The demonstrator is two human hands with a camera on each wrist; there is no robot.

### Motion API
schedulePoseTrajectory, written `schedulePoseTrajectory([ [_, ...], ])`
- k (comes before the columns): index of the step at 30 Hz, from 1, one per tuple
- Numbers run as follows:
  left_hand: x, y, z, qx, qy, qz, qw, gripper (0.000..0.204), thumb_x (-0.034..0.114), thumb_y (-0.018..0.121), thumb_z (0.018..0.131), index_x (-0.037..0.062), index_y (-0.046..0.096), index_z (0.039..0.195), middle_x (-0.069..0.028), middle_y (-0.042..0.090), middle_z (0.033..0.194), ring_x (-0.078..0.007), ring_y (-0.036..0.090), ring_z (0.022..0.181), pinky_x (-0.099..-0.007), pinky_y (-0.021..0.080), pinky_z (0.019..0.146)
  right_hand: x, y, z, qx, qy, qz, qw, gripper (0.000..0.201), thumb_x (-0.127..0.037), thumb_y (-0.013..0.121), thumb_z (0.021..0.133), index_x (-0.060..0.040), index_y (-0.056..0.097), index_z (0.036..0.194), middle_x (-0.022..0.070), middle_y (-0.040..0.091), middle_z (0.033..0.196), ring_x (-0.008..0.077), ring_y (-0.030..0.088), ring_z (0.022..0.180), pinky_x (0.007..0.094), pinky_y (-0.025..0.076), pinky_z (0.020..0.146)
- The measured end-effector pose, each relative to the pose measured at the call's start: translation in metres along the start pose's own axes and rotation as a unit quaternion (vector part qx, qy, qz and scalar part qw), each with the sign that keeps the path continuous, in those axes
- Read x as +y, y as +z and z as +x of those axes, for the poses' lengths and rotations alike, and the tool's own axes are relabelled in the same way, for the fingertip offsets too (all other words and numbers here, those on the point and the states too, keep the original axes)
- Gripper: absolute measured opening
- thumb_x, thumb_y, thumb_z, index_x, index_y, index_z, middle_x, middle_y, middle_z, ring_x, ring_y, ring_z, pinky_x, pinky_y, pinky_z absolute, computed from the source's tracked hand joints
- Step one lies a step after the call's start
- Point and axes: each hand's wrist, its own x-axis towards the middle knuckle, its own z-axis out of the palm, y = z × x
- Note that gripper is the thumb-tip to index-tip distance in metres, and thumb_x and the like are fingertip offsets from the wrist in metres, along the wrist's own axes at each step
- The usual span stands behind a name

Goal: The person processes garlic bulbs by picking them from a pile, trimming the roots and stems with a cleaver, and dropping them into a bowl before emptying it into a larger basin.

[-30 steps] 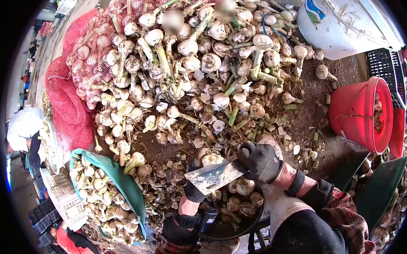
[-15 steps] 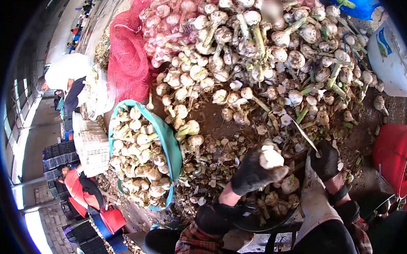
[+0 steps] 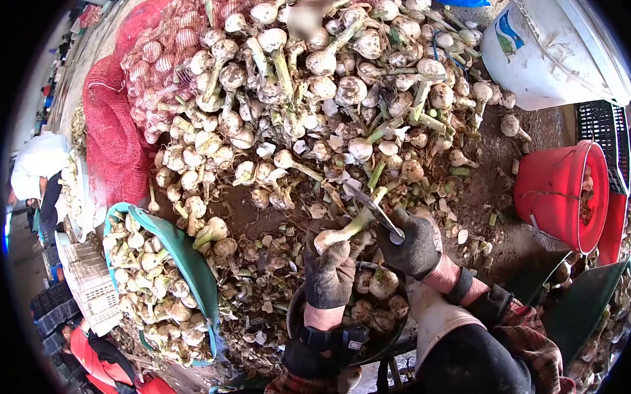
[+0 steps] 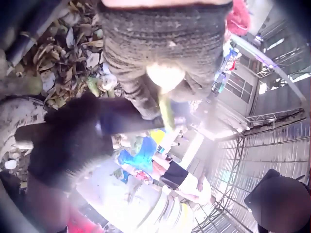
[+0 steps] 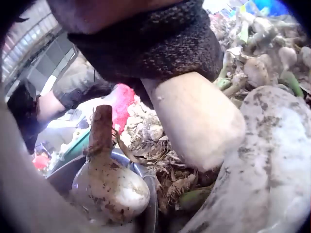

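Note:
My gloved left hand (image 3: 330,273) holds a garlic bulb (image 3: 331,239) whose long green stem (image 3: 363,219) points up and to the right. In my gloved right hand (image 3: 411,246) is a knife (image 3: 371,203), its blade crossing the stem in the head view. The right wrist view shows the pale end of its handle (image 5: 197,119) below the glove. Seen from the left wrist, the bulb (image 4: 165,75) sits between the left fingers. Below both hands is a dark basin (image 3: 297,321) holding several stubby-stemmed garlic bulbs (image 3: 383,283).
A large garlic heap (image 3: 312,93) spreads ahead, with red mesh sacks (image 3: 112,148) at left. A green-rimmed container (image 3: 192,253) of garlic stands at left. On the right are a red bucket (image 3: 548,189) and a white bucket (image 3: 533,57). Peelings (image 3: 255,268) litter the ground.
Half a second ago the left hand, farther left, held a white, trimmed bulb; now it holds a long-stemmed one. The knife has come back over to the left hand. The head view has swung back right.

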Motion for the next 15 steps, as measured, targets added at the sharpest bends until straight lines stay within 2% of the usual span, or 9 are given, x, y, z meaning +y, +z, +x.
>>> schedulePoseTrajectory([
  [3,0.013,-0.004,-0.007,-0.152,-0.131,-0.013,0.98,0.043,0.009,0.071,0.079,-0.0009,0.05,0.115,-0.0179,0.056,0.112,-0.0299,0.059,0.105,-0.0413,0.053,0.086,0.029,0.008,-0.014,-0.091,0.025,-0.05,0.994,0.019,-0.019,0.066,0.076,-0.0026,0.06,0.083,0.0224,0.061,0.071,0.0407,0.062,0.069,0.0437,0.05,0.058],
  [6,0.061,-0.015,0.008,-0.425,-0.227,0.309,0.82,0.064,0.023,0.083,0.07,-0.0001,0.051,0.12,-0.0136,0.057,0.114,-0.0243,0.057,0.108,-0.0365,0.048,0.09,0.037,0.005,-0.012,-0.129,0.047,-0.077,0.988,0.019,-0.021,0.064,0.077,-0.0017,0.061,0.079,0.0217,0.06,0.071,0.0416,0.061,0.069,0.0452,0.049,0.059],
  [7,0.071,-0.028,0.009,-0.326,-0.314,0.296,0.841,0.063,0.027,0.084,0.069,0.0002,0.052,0.117,-0.0088,0.058,0.11,-0.0192,0.057,0.105,-0.0332,0.046,0.091,0.036,0.003,-0.012,-0.143,0.03,-0.083,0.986,0.019,-0.02,0.063,0.077,-0.0015,0.061,0.079,0.0214,0.06,0.072,0.0417,0.061,0.069,0.0453,0.049,0.06],
  [8,0.085,-0.039,0.014,-0.265,-0.295,0.399,0.826,0.056,0.03,0.081,0.073,0.0007,0.054,0.113,-0.008,0.06,0.106,-0.0164,0.059,0.1,-0.03,0.049,0.085,0.034,0.002,-0.012,-0.157,0.016,-0.09,0.983,0.019,-0.02,0.063,0.077,-0.0013,0.061,0.079,0.0212,0.06,0.072,0.0417,0.06,0.069,0.0453,0.049,0.06],
  [11,0.1,-0.085,0.056,0.002,0.082,0.563,0.822,0.034,0.032,0.071,0.083,0.004,0.059,0.098,-0.0081,0.066,0.088,-0.0125,0.063,0.08,-0.0266,0.053,0.064,0.027,0.001,-0.008,-0.16,0.039,-0.062,0.984,0.018,-0.019,0.062,0.077,-0.0012,0.061,0.078,0.0212,0.06,0.072,0.0415,0.06,0.069,0.0456,0.049,0.06],
  [12,0.11,-0.076,0.077,0.168,0.066,0.667,0.723,0.037,0.032,0.071,0.083,0.0012,0.059,0.1,-0.0109,0.067,0.096,-0.0174,0.064,0.082,-0.0304,0.054,0.065,0.027,0.001,-0.007,-0.16,0.037,-0.061,0.985,0.018,-0.019,0.062,0.077,-0.0012,0.061,0.078,0.0212,0.06,0.072,0.0415,0.06,0.069,0.0456,0.049,0.06],
  [13,0.112,-0.127,0.12,0.205,0.172,0.65,0.712,0.041,0.031,0.068,0.084,-0.0025,0.059,0.104,-0.0133,0.067,0.098,-0.0257,0.065,0.086,-0.0365,0.054,0.072,0.027,0.002,-0.006,-0.155,0.038,-0.071,0.985,0.018,-0.019,0.063,0.077,-0.0014,0.061,0.078,0.0212,0.06,0.073,0.0413,0.06,0.069,0.0458,0.049,0.06],
  [14,0.116,-0.178,0.15,0.274,0.12,0.621,0.725,0.048,0.034,0.064,0.086,-0.0052,0.055,0.114,-0.0202,0.063,0.111,-0.0314,0.062,0.099,-0.0394,0.052,0.082,0.027,0.003,-0.006,-0.15,0.038,-0.081,0.985,0.018,-0.02,0.063,0.077,-0.0015,0.061,0.078,0.0211,0.06,0.073,0.0412,0.06,0.069,0.046,0.049,0.06],
  [15,0.124,-0.19,0.172,0.205,0.169,0.642,0.719,0.058,0.036,0.062,0.087,-0.005,0.049,0.125,-0.0236,0.054,0.126,-0.0315,0.055,0.113,-0.0382,0.048,0.089,0.034,0.006,-0.007,-0.141,0.045,-0.097,0.984,0.015,-0.018,0.064,0.076,-0.0034,0.063,0.081,0.0183,0.061,0.068,0.0375,0.062,0.064,0.0409,0.049,0.056],
])
